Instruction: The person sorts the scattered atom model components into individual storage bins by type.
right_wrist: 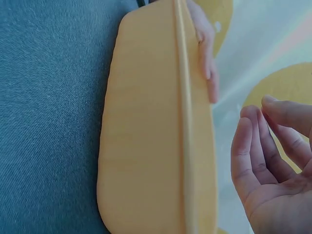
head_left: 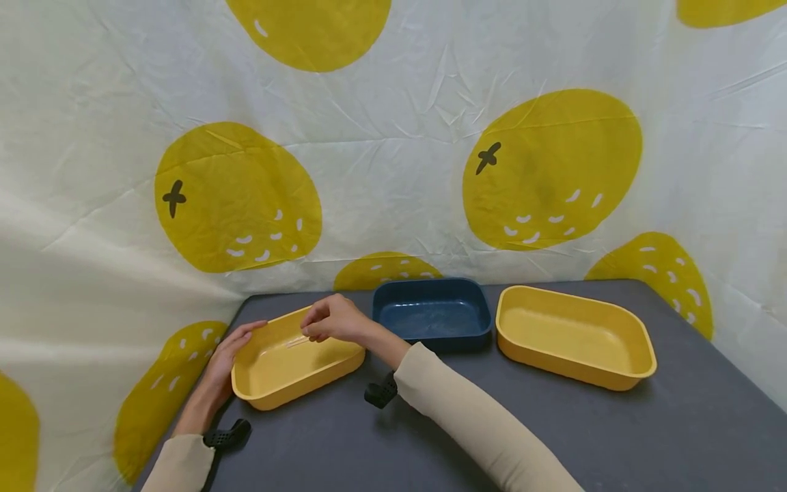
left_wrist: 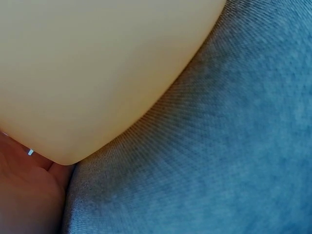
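Note:
My left hand rests along the left end of a yellow tray, fingers at its rim. In the left wrist view, part of that hand shows beside the tray's pale wall. My right hand is over the same tray, thumb and fingertips brought together in a pinch. A thin pale strip shows at those fingertips, against the tray's inside. The right wrist view has the right hand above the tray's rim, the strip not visible there.
A dark blue tray stands right of the yellow one, near the back edge. Farther right is a second yellow tray. All stand on a grey table surface. A patterned cloth hangs behind and on the left side.

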`<action>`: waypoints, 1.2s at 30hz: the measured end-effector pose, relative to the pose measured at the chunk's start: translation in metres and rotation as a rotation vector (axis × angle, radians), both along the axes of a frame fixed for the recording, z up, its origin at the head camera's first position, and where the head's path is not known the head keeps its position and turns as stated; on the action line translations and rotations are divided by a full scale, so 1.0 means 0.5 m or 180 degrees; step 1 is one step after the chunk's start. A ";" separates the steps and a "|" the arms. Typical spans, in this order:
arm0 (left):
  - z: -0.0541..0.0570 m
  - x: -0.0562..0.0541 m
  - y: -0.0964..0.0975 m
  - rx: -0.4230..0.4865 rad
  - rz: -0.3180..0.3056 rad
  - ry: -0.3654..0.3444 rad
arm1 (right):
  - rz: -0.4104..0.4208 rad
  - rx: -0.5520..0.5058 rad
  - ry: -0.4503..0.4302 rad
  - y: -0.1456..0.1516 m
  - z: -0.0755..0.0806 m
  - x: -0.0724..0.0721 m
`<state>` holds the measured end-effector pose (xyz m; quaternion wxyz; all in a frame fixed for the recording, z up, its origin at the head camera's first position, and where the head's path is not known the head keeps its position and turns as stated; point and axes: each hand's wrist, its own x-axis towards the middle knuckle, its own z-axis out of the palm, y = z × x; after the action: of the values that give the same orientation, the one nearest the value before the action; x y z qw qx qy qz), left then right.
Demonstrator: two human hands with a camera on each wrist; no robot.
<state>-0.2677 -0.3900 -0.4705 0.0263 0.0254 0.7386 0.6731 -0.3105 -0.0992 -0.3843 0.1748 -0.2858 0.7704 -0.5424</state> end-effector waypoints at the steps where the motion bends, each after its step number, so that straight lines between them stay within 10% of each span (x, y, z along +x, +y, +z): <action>1: 0.000 0.001 -0.001 0.0003 0.0001 0.0015 | 0.0051 0.0004 0.0050 0.005 0.003 0.004; 36: 0.003 0.005 0.005 -0.0098 0.0015 -0.0039 | 0.0333 -0.0038 0.0488 0.237 0.039 0.083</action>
<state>-0.2650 -0.3874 -0.4690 0.0296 0.0191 0.7487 0.6619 -0.2691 0.0196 -0.3649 0.1417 -0.3674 0.7623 -0.5136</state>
